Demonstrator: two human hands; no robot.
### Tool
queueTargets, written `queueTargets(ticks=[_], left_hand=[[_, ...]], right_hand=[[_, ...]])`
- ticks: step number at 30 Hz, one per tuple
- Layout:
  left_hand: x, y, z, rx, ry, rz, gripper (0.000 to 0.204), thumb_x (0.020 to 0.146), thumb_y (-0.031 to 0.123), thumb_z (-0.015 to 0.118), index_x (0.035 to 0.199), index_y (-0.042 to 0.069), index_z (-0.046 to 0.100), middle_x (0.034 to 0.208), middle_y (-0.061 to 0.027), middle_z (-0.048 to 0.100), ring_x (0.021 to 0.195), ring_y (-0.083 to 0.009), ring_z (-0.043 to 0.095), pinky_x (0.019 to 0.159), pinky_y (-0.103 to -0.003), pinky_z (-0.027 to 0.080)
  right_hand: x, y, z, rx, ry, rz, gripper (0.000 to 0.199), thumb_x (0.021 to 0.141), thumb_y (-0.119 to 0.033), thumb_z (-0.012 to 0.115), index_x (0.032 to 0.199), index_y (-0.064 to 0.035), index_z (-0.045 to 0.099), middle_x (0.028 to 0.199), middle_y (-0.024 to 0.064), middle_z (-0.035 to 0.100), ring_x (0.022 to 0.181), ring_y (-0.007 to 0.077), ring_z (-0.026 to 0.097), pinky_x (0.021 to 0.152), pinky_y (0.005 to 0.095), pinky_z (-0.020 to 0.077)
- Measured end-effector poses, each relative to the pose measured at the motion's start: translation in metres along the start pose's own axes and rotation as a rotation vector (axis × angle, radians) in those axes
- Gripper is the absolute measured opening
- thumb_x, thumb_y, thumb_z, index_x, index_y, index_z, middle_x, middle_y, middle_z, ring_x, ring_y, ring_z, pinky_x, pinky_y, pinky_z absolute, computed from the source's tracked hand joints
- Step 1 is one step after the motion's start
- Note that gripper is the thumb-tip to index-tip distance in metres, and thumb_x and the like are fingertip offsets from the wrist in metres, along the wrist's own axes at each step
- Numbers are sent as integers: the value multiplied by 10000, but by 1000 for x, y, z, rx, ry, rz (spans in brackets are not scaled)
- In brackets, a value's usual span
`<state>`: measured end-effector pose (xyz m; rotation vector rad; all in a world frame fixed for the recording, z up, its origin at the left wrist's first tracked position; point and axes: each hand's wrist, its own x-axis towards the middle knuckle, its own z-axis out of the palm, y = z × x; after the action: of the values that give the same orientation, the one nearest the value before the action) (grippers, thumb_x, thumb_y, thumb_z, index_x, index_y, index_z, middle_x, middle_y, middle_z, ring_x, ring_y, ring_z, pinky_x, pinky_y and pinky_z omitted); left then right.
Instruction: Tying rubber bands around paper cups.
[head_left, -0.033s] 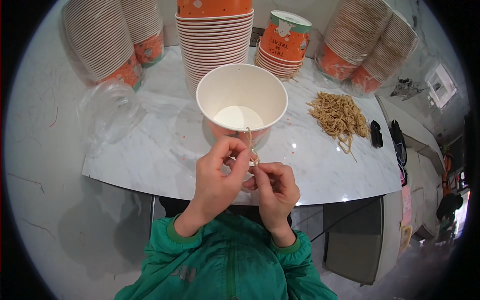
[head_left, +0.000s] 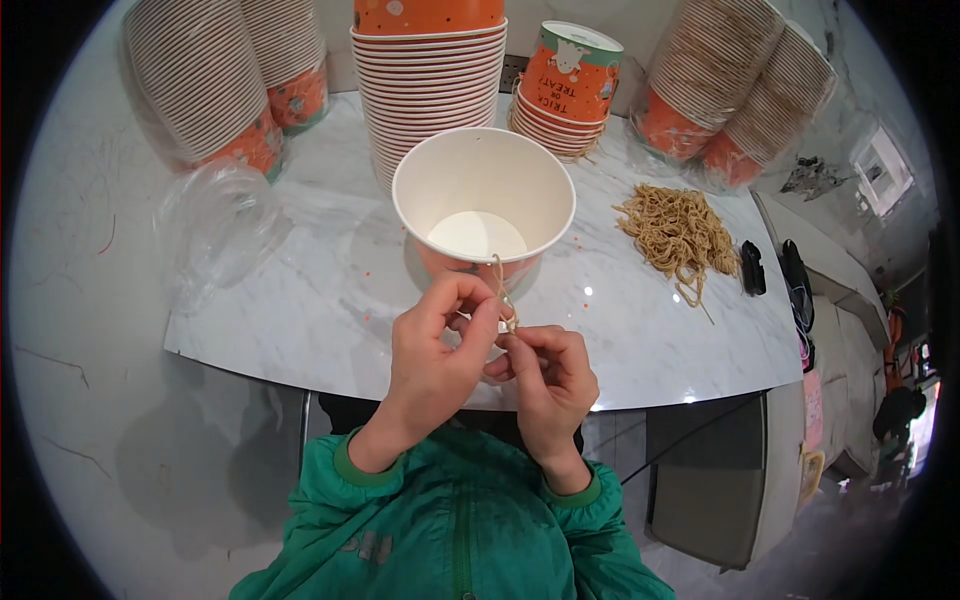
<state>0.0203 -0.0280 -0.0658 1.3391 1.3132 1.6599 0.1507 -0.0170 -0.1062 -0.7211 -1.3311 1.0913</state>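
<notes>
A white-lined paper bucket (head_left: 484,180) with an orange outside stands upright on the marble table in front of me. A thin tan twine (head_left: 500,282) runs from its near rim down to my fingers, where it forms a small loop or knot. My left hand (head_left: 440,345) pinches the twine between thumb and fingertips just below the rim. Beside it, my right hand (head_left: 550,385) pinches the lower part of the twine. Both hands are close together over the table's near side. The exact shape of the knot is partly hidden by the fingers.
A tall stack of orange buckets (head_left: 430,90) rises behind, with a shorter upside-down stack (head_left: 568,85) beside it. Plastic-wrapped stacks (head_left: 195,75) stand at far left and far right. A pile of cut twine (head_left: 680,232), a black object (head_left: 752,268) and a crumpled clear bag (head_left: 222,225) lie around.
</notes>
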Motion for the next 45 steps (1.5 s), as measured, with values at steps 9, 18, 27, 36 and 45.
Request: queueTargets(ticks=[9, 18, 27, 36, 45], left_hand=[[0, -2, 3, -107, 20, -18, 46, 1015, 54, 601, 1029, 12, 595, 898, -35, 685, 751, -61, 615, 671, -221, 511], [-3, 1, 2, -209, 80, -34, 42, 1060, 84, 555, 1068, 45, 542, 874, -13, 661, 707, -35, 559, 629, -186, 451], [-4, 7, 4, -217, 81, -12, 52, 1075, 93, 518, 1051, 47, 522, 877, -46, 695, 674, -37, 552, 599, -188, 443], [7, 2, -3, -171, 117, 62, 77, 1081, 117, 517, 1047, 47, 517, 856, -46, 703, 660, -35, 553, 579, -186, 431], [2, -1, -25, 233, 172, 309, 116, 982, -25, 590, 1094, -11, 616, 902, -67, 684, 691, -96, 615, 601, -228, 493]], right_hand=[[-2, 3, -1, 109, -8, 71, 108, 1018, 24, 601, 1110, 41, 547, 996, 174, 729, 690, 144, 695, 621, 253, 583], [-2, -1, 4, 73, -36, 94, 108, 1001, 29, 630, 1086, 13, 566, 913, 115, 721, 635, 84, 626, 544, 205, 492], [0, 8, 9, -2, -15, -45, 113, 990, 22, 651, 1070, 22, 572, 921, 98, 705, 719, 78, 652, 636, 203, 534], [-2, 0, 5, -133, -121, -43, 104, 980, 32, 656, 1057, 41, 586, 880, 54, 667, 759, 89, 665, 681, 221, 540], [-7, -14, -12, -110, -209, 224, 160, 979, 23, 647, 1132, 55, 615, 843, 36, 635, 741, 72, 596, 660, 203, 465]])
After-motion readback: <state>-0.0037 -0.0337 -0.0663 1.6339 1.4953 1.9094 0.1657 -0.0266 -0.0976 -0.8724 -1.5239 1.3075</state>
